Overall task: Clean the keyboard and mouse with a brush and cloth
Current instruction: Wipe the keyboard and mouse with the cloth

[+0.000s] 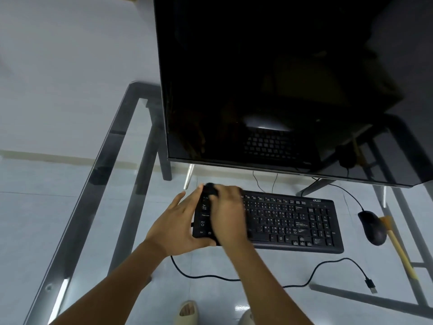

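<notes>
A black keyboard [293, 221] lies on the glass table [98, 174] in front of the monitor. My left hand [178, 226] grips its left end, thumb at the near edge and fingers along the side. My right hand [228, 214], blurred by motion, presses on the keyboard's left keys with a dark cloth [210, 190] bunched under its fingers. A black mouse [372, 227] sits to the right of the keyboard. A brush with a yellow handle [399, 252] lies beside the mouse, its head partly hidden behind it.
A large dark monitor [281, 78] stands close behind the keyboard on slim metal legs. A black cable with a loose USB plug [372, 287] snakes along the table's near side. Through the glass I see the tiled floor and a sandalled foot [187, 311].
</notes>
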